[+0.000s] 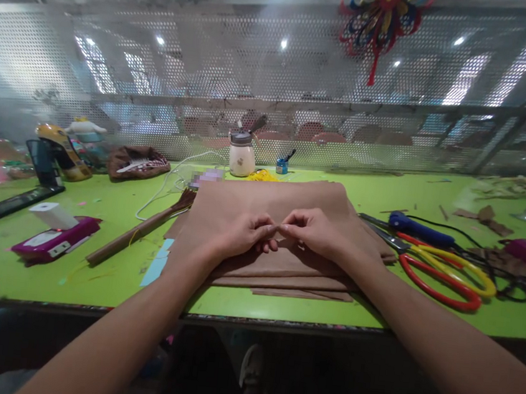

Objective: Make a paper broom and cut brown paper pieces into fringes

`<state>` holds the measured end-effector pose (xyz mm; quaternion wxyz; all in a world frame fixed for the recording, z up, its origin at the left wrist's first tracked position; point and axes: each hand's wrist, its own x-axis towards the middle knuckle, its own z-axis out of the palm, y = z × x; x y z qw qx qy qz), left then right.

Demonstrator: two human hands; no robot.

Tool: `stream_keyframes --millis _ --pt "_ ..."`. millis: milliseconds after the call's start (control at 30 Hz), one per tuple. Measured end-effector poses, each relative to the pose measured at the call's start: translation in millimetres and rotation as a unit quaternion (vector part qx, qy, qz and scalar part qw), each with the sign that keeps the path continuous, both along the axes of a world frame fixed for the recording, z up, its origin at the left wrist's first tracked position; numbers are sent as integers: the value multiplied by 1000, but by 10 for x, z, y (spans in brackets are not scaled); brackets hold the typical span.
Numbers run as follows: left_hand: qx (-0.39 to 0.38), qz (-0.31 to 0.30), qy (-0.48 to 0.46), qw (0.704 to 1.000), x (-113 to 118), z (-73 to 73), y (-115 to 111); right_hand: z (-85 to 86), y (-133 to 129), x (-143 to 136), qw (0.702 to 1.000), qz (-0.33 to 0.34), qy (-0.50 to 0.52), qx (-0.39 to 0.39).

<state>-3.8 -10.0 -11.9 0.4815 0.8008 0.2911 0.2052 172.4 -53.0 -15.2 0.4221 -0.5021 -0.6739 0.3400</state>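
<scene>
A stack of brown paper sheets (262, 200) lies near the front edge of the green table. Over its middle, my left hand (254, 232) and my right hand (309, 230) meet with their fingertips almost touching. Thumb and forefinger of each hand are pinched together; whatever lies between them is too small to make out. Both hands rest on or just above the top sheet. A light blue paper piece (156, 264) sticks out at the stack's left side.
Scissors with red and yellow handles (438, 291) and a blue-handled tool (422, 229) lie right. Left are a brown stick bundle (131, 236), a purple power strip (56, 241) and a phone on a stand (43, 164). Behind stand a jar (242, 157) and a blue bottle (282, 165).
</scene>
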Motion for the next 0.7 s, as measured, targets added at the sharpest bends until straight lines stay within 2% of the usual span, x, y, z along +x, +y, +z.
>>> stream_keyframes --millis 167,367,500,700 --pt "55 40 47 997 -16 41 -17 21 -2 19 999 -11 13 -32" --pt "-29 36 27 999 -16 63 -23 -36 58 57 994 -3 81 -72" --pt "-57 17 15 998 -25 58 -4 -34 64 84 988 9 116 -103" --pt "-77 -15 -8 997 -60 42 29 -63 82 138 984 8 145 -99"
